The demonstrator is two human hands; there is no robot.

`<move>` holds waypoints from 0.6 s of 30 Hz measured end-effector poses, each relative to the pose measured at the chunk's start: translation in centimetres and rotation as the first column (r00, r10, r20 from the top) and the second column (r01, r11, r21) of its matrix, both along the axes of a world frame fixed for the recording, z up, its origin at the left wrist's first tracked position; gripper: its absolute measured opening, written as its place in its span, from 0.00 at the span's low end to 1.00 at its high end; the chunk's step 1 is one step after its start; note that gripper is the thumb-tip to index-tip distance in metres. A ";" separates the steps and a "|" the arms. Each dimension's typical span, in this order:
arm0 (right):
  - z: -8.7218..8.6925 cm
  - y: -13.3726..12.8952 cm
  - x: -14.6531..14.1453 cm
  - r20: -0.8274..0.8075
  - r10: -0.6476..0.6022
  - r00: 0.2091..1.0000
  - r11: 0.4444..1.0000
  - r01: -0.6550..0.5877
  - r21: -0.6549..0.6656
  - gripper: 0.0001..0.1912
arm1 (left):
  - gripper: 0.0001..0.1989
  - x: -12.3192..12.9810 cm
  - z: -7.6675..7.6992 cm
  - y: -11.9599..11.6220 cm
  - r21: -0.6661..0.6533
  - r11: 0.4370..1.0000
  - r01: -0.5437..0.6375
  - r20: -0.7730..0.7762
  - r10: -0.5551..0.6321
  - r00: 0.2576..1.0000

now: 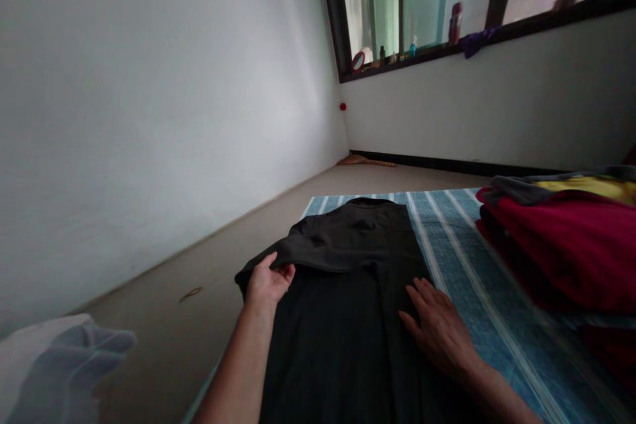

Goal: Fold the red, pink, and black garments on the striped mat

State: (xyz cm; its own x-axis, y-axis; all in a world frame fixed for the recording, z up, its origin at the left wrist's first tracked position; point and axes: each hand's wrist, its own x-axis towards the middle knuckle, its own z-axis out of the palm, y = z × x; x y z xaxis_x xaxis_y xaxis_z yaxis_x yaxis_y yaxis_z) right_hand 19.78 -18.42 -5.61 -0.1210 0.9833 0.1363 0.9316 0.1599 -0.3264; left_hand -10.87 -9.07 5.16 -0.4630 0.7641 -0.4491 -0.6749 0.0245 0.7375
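Observation:
A black long garment [338, 331] lies spread on a blue-and-white striped cloth [487, 278], with its collar at the far end. My left hand [271, 280] pinches the edge of a part folded across the garment's left side, lifting it slightly at the left border. On the garment's right side, my right hand [437, 321] rests palm down with its fingers spread, near the striped cloth.
Folded clothes [571, 238] in red, grey and yellow are piled at the right. Pale fabric [64, 364] shows at the lower left. A broom [365, 160] lies by the far wall. Bottles and a round mirror [358, 61] stand on the window sill.

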 end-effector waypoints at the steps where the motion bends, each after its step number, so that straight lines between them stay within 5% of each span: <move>1: 0.0 0.0 0.0 -0.001 -0.001 1.000 1.000 0.001 0.006 0.28 | 0.05 0.2 0.5 0.2 0.011 1.000 0.002 -0.027 -0.001 1.000; 6: -0.9 0.1 0.0 -0.015 -0.009 1.000 0.998 0.010 0.056 0.27 | 0.07 1.8 1.0 -0.3 0.156 0.988 -0.009 -0.272 0.051 0.961; 10: -0.9 -0.1 0.0 0.020 -0.007 1.000 0.993 0.004 0.118 0.25 | 0.09 1.8 -0.5 -1.3 0.125 0.992 -0.005 -0.188 0.029 0.982; 18: 5.5 4.6 -5.1 0.156 0.198 0.968 0.959 -0.224 0.174 0.11 | 0.08 0.8 1.3 -1.5 0.158 0.986 0.044 -0.060 -0.035 0.998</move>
